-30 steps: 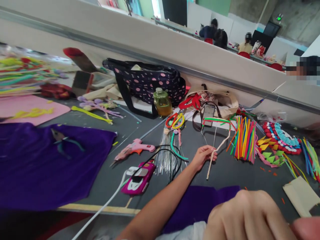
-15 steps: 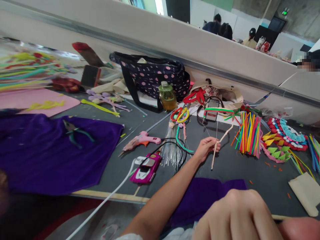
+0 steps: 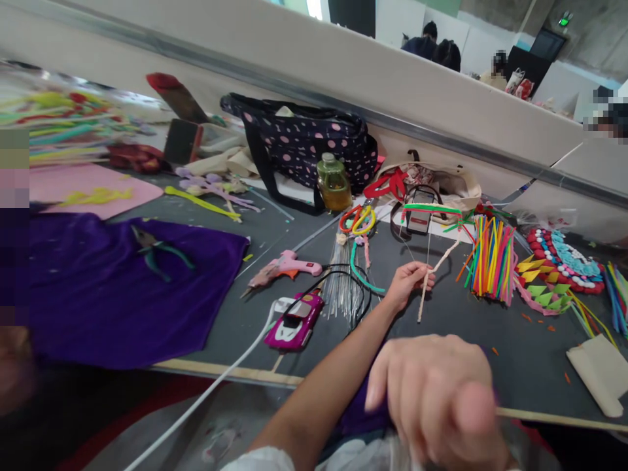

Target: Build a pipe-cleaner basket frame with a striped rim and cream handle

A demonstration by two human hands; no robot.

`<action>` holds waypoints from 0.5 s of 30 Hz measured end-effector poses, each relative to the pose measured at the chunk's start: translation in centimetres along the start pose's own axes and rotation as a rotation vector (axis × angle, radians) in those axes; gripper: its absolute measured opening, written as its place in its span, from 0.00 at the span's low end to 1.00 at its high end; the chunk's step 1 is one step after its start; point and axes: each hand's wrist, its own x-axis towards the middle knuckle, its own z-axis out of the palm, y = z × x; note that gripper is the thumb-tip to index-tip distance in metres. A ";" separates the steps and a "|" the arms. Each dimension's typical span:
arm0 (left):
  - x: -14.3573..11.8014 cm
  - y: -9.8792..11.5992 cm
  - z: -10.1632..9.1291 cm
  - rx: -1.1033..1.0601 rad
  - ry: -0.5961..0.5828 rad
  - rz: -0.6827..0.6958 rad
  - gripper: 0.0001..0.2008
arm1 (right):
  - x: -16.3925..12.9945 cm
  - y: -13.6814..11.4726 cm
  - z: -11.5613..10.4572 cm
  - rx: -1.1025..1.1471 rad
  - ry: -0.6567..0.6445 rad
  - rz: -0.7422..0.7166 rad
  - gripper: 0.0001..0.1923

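A purple cloth [image 3: 112, 288], a navy bag [image 3: 304, 147] with pink dots, a pink glue gun [image 3: 287, 267], and multicoloured sticks [image 3: 490, 258].

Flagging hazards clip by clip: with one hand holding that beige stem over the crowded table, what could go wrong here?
1. The left hand pinches a beige pipe-cleaner stem on a wire frame close to the bundle of coloured sticks; a swing could scatter them.
2. The black cable loops beside that forearm, near the pink glue gun; a snag might drag it.
3. The right hand is blurred close to the camera, hiding part of the table.
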 end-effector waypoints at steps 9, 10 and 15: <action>0.5 0.1 -0.1 -0.023 0.080 0.043 0.22 | -9.5 7.4 -2.7 -0.804 -0.314 0.503 0.19; 0.5 0.4 -0.1 -0.024 0.091 0.053 0.22 | -10.3 8.1 -2.7 -0.852 -0.367 0.498 0.23; 0.3 2.1 0.9 0.014 0.125 0.065 0.21 | -10.3 11.5 -2.6 -1.022 -0.460 0.439 0.28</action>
